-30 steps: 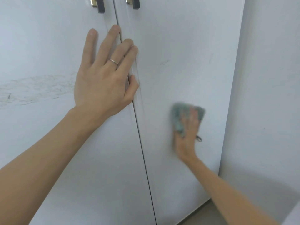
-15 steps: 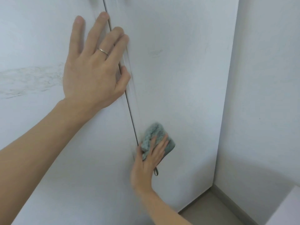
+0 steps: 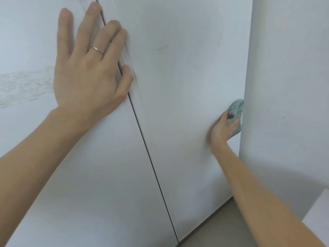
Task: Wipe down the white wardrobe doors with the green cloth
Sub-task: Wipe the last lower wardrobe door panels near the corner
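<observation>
I'm mid-wipe on the right wardrobe door (image 3: 187,104). My right hand (image 3: 223,129) presses the green cloth (image 3: 235,109) flat against that door at about 3 o'clock in the view, hard up against the door's outer edge where it meets the side wall (image 3: 284,86). The fingers lie over the cloth and are blurred, so I cannot tell whether they curl round it or only push on it. My left hand (image 3: 89,68) is spread wide with straight fingers, holding nothing, braced at 10 o'clock across the seam (image 3: 151,157) between the 2 doors, with a thin ring (image 3: 98,50) on 1 finger.

I judge the next move as a pass back toward the seam or lower down, since the bottom of this door looks untouched. The left door (image 3: 53,175) carries a faint band of scuff marks (image 3: 23,84) at 9 o'clock that will need firm rubbing.

The wall blocks any stroke further right. A pale box corner (image 3: 318,214) sits at 4 o'clock above the floor (image 3: 222,229), crowding my elbow.
</observation>
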Demonstrator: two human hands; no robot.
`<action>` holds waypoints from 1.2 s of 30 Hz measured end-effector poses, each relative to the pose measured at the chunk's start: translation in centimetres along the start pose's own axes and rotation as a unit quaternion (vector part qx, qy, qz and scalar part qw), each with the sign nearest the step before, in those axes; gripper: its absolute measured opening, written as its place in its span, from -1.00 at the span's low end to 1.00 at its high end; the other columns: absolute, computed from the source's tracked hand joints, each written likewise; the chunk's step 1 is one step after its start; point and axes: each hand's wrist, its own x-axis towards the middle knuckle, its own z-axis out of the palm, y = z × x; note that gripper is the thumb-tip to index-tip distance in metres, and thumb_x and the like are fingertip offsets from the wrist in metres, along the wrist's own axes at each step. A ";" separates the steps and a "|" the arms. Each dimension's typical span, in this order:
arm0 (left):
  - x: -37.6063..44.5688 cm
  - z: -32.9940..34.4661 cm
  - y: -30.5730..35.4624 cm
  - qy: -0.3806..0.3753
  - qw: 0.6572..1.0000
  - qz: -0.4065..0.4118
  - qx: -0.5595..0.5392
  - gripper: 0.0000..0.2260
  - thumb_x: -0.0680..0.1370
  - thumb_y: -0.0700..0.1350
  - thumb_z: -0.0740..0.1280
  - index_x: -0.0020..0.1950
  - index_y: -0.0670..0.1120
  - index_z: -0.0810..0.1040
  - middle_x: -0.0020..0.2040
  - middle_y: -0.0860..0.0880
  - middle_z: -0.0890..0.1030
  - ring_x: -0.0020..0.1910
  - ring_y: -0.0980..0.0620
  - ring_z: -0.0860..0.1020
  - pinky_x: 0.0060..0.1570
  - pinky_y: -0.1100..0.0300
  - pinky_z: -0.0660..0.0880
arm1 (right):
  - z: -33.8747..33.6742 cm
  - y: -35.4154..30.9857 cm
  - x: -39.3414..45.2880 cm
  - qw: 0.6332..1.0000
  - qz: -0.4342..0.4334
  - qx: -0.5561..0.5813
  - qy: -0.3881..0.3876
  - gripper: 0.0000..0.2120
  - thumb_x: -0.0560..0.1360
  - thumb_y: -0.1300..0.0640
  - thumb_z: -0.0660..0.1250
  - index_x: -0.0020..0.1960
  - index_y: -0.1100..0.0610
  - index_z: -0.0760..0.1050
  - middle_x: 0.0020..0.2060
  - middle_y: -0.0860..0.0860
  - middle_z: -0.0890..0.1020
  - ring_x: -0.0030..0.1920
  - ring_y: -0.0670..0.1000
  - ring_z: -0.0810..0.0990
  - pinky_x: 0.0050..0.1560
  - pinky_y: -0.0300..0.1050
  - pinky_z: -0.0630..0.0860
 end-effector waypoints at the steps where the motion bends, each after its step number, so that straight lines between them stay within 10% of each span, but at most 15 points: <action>1: 0.0 0.0 0.0 -0.002 1.000 0.001 0.000 -0.57 0.70 -0.02 0.12 0.50 -0.22 0.41 0.48 -0.13 0.48 0.64 -0.23 0.23 0.59 -0.33 0.04 | 0.3 0.9 -2.2 1.000 0.007 -0.007 0.004 -0.35 0.69 -0.10 0.16 0.67 0.09 0.02 0.64 0.00 0.14 0.62 0.00 0.13 0.61 0.03 0.06; 7: 0.1 0.1 -0.3 -0.020 0.999 -0.001 -0.037 -0.56 0.71 -0.01 0.10 0.51 -0.22 0.36 0.50 -0.14 0.43 0.63 -0.23 0.19 0.57 -0.37 0.09 | -1.4 6.9 -22.5 0.983 -0.032 -0.046 -0.174 -0.27 0.46 -0.46 0.04 0.45 -0.47 -0.36 0.51 -0.47 -0.33 0.58 -0.28 -0.29 0.62 0.01 -0.25; 15: -0.4 0.2 -0.1 -0.038 0.997 0.002 -0.061 -0.55 0.66 -0.04 0.14 0.50 -0.23 0.34 0.48 -0.18 0.42 0.62 -0.22 0.16 0.53 -0.38 0.17 | -1.2 5.5 -8.9 0.996 0.060 -0.016 -0.063 -0.28 0.67 -0.15 0.20 0.67 -0.04 -0.12 0.66 -0.10 -0.03 0.64 -0.07 -0.04 0.63 0.02 -0.09; 19: -5.1 0.6 4.4 -0.054 0.997 0.017 -0.050 -0.50 0.61 -0.08 0.23 0.51 -0.26 0.42 0.51 -0.23 0.45 0.63 -0.27 0.22 0.55 -0.44 0.03 | -2.5 6.4 -1.3 0.988 0.153 0.001 -0.033 -0.07 0.40 -0.49 0.10 0.66 -0.18 -0.09 0.63 -0.19 0.08 0.61 -0.04 0.11 0.61 0.10 0.06; 25: -10.6 1.2 8.7 -0.094 0.994 0.005 -0.058 -0.47 0.60 -0.07 0.25 0.55 -0.23 0.42 0.55 -0.18 0.44 0.65 -0.27 0.19 0.58 -0.38 0.04 | -1.6 8.3 -10.8 0.991 0.130 0.019 -0.022 -0.27 0.67 -0.16 0.20 0.67 0.03 -0.09 0.65 -0.07 0.01 0.63 -0.03 0.03 0.62 -0.01 -0.05; 29: -12.4 1.1 10.3 -0.115 0.991 -0.004 -0.073 -0.44 0.59 -0.07 0.27 0.57 -0.25 0.39 0.58 -0.19 0.39 0.66 -0.25 0.17 0.60 -0.37 0.01 | -2.5 10.8 -23.5 0.987 0.102 0.016 -0.125 -0.11 0.43 -0.48 0.11 0.59 -0.30 -0.28 0.59 -0.35 -0.19 0.60 -0.25 -0.20 0.64 0.04 -0.18; 36: -15.9 2.1 12.6 -0.122 0.989 0.005 -0.089 -0.39 0.56 -0.12 0.29 0.60 -0.26 0.35 0.61 -0.14 0.37 0.66 -0.20 0.20 0.62 -0.30 0.01 | -3.0 12.0 -9.4 0.993 0.105 0.016 -0.058 -0.19 0.55 -0.32 0.18 0.65 -0.20 -0.15 0.64 -0.21 -0.02 0.62 -0.09 0.02 0.63 0.12 0.00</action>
